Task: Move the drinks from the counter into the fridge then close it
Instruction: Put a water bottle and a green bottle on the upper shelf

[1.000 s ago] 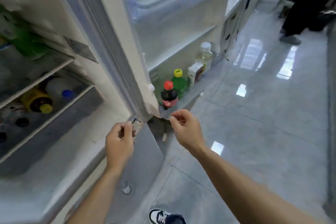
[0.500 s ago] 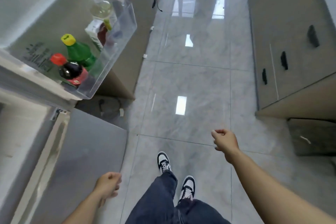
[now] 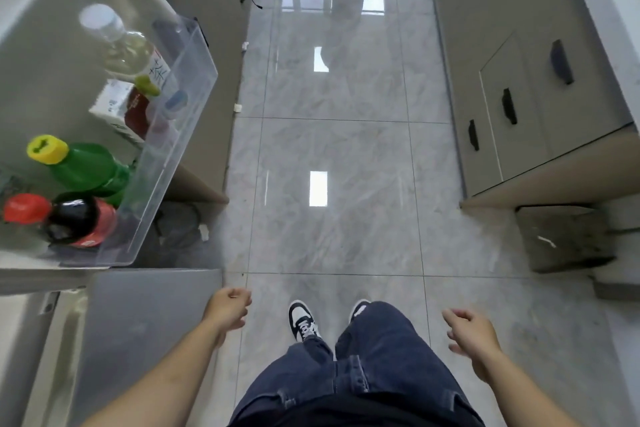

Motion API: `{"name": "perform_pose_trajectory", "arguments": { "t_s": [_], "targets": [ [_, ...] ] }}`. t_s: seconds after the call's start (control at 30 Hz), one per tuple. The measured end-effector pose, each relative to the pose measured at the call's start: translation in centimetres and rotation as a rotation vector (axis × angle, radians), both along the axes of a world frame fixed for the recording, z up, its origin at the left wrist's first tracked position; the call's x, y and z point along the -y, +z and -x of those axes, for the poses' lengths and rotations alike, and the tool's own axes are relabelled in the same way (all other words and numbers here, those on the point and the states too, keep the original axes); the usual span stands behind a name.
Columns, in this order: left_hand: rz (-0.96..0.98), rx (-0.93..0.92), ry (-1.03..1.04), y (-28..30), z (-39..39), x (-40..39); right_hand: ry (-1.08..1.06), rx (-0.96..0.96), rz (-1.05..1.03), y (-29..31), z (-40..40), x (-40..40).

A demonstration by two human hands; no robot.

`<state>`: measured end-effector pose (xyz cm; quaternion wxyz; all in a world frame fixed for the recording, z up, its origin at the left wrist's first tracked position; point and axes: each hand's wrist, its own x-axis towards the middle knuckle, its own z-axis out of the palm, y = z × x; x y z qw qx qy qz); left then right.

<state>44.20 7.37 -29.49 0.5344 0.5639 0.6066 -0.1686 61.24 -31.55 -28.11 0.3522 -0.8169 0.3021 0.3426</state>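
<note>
while fridge door [image 3: 52,10] hangs open w/ cola bottle [image 3: 69,222] & green bottle [image 3: 86,170] in door bin [image 3: 166,156], both hands loose, holding nothing: left hand [image 3: 227,308], right hand [image 3: 472,333]. next, prob: fetch more drinks or push door shut.

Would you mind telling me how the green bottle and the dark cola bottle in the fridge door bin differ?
The green bottle has a yellow cap and a green body; the dark cola bottle has a red cap, near-black contents and a red label. The cola bottle sits at the end of the clear door bin nearest the person, the green one next along. Both stand upright in that bin, side by side.
</note>
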Motion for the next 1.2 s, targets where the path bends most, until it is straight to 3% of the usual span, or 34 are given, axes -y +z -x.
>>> {"name": "perform_pose_trajectory", "arguments": {
  "t_s": [0.3,0.57,0.83,1.2],
  "targets": [
    [-0.044,0.111,-0.026,0.8,-15.8,-3.2,-0.060,-0.067,0.057,-2.2,-9.1,0.8],
    [-0.089,0.012,0.089,2.4,-23.9,-2.7,0.236,-0.055,0.013,-2.6,-28.0,-3.2],
    [-0.091,-0.058,0.231,2.3,-27.7,-3.2,0.438,0.048,-0.050,-2.0,-45.3,-15.0],
    [0.054,-0.148,0.493,-1.7,-34.4,-12.0,0.727,0.049,-0.153,-0.9,-58.5,-34.4]
  ]
}}
